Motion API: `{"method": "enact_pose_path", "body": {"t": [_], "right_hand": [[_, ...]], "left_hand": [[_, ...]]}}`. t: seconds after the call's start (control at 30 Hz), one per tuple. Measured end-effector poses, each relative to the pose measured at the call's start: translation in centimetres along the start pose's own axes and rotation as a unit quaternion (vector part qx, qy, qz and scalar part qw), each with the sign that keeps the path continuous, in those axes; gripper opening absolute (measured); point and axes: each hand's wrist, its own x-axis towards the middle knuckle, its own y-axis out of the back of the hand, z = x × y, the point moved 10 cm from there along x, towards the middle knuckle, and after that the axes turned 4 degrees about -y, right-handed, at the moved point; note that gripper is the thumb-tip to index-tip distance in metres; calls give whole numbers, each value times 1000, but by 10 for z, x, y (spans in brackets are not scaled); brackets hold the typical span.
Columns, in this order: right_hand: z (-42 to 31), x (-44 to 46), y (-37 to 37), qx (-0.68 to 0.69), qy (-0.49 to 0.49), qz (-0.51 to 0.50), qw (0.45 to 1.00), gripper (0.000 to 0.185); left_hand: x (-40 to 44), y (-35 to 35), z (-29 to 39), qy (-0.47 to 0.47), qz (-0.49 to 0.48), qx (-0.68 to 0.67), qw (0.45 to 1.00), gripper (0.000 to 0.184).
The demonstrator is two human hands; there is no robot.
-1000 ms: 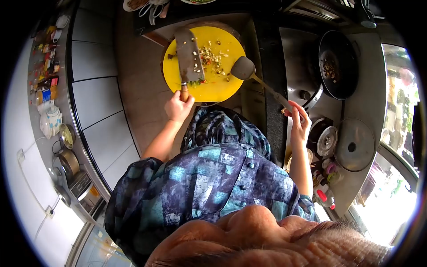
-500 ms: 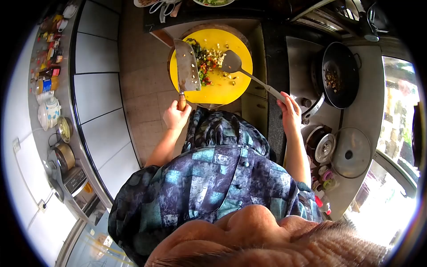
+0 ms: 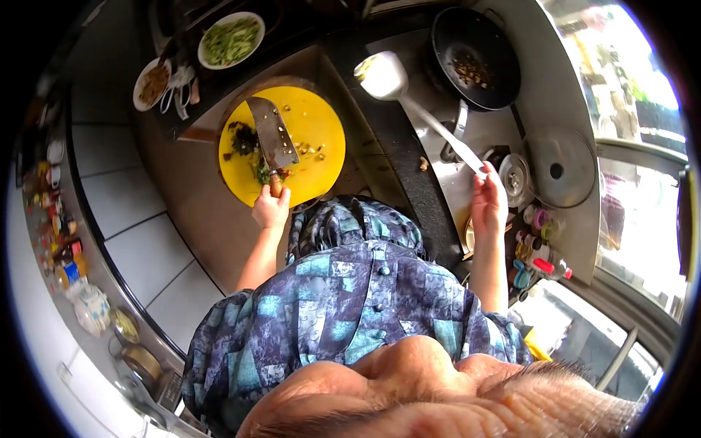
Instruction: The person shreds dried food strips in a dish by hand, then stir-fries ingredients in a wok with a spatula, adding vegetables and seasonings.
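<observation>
My left hand (image 3: 271,209) is closed round the wooden handle of a broad cleaver (image 3: 274,135), whose blade lies over the round yellow cutting board (image 3: 321,120). Dark and green chopped bits (image 3: 244,139) lie left of the blade, and pale pieces are scattered to its right. In my right hand (image 3: 489,196) is the handle end of a long metal spatula (image 3: 440,130). The spatula's head, brightly lit with some pale food at its far edge, is over the black counter between the board and the wok. Chopped food sits in the black wok (image 3: 504,62).
Behind the board stand a bowl of green vegetables (image 3: 232,41), a brown-filled bowl (image 3: 153,83) and scissors (image 3: 177,93). A glass lid (image 3: 577,171) and a lidded pot (image 3: 513,177) are at the right, near small bottles (image 3: 542,264). A small scrap (image 3: 423,164) lies on the counter.
The view has turned toward the stove. The spatula has gone from the board to above the counter, toward the wok. The pile of pale and red pieces on the board has shrunk.
</observation>
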Motion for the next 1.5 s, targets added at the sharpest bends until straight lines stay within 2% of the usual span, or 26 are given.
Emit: {"method": "enact_pose_path", "body": {"t": [0.07,0.13,0.17,0.27,0.33,0.37,0.47,0.53,0.6,0.67,0.7,0.83,0.87,0.93,1.0,1.07,1.13,1.2,1.27,1.3,1.33,1.37,1.4,1.43,1.47,1.5], "right_hand": [[-47,-8,-3,-22,98,5,995,30],[-85,-14,-16,-102,209,43,972,29],[-95,-14,-23,-217,245,79,942,28],[-105,-6,-72,-554,390,59,733,22],[-90,14,-80,-627,438,2,644,24],[-82,17,-86,-672,478,-31,565,27],[-51,47,-74,-756,443,-83,475,33],[-43,64,-58,-742,424,-73,515,35],[-35,85,-29,-715,356,-55,599,66],[-32,80,-21,-697,305,-13,649,77],[-34,61,-27,-699,321,4,639,79],[-30,-28,-16,-645,376,88,659,63],[-23,-52,-13,-643,354,96,672,56],[7,-94,6,-668,325,78,665,50],[29,-133,25,-692,300,105,648,46],[29,-178,48,-682,276,184,652,41],[26,-221,70,-663,268,309,627,32],[25,-265,110,-577,210,478,628,27],[43,-311,154,-430,186,634,615,31],[60,-321,183,-396,139,677,605,35],[78,-333,209,-369,90,717,584,39],[120,-335,252,-229,28,709,666,40],[141,-321,254,-17,52,646,761,38],[153,-314,261,39,84,611,786,34],[161,-304,266,92,115,569,809,29],[157,-300,259,99,126,570,806,19]], "left_hand": [[9,-11,3,-20,-17,17,1000,41],[20,-22,8,-33,-33,35,998,42],[23,-25,11,-43,-37,48,997,43],[29,-36,8,-63,-33,63,995,42],[30,-39,9,-56,-43,70,995,41],[30,-40,10,-55,-47,76,994,40],[27,-42,14,-51,-56,103,992,40],[24,-35,25,-49,-58,112,991,42],[24,-40,32,-58,-103,122,985,46],[23,-39,45,-87,-121,130,980,43],[23,-39,49,-99,-133,143,976,40],[31,-54,50,-194,-152,128,961,38],[34,-57,50,-215,-151,135,955,38],[41,-64,53,-233,-170,175,941,37],[51,-71,52,-254,-168,199,931,36],[59,-63,58,-260,-165,202,930,34],[72,-71,53,-246,-185,172,936,33],[85,-82,49,-252,-184,156,937,33],[100,-98,44,-274,-168,150,935,34],[101,-94,53,-243,-169,164,941,37],[99,-99,66,-278,-151,148,937,38],[99,-104,74,-310,-130,129,933,38],[96,-107,84,-344,-105,110,927,39],[99,-122,87,-344,-154,67,924,28],[105,-139,83,-283,-223,-29,932,24],[111,-154,82,-217,-283,-126,926,21]]}}
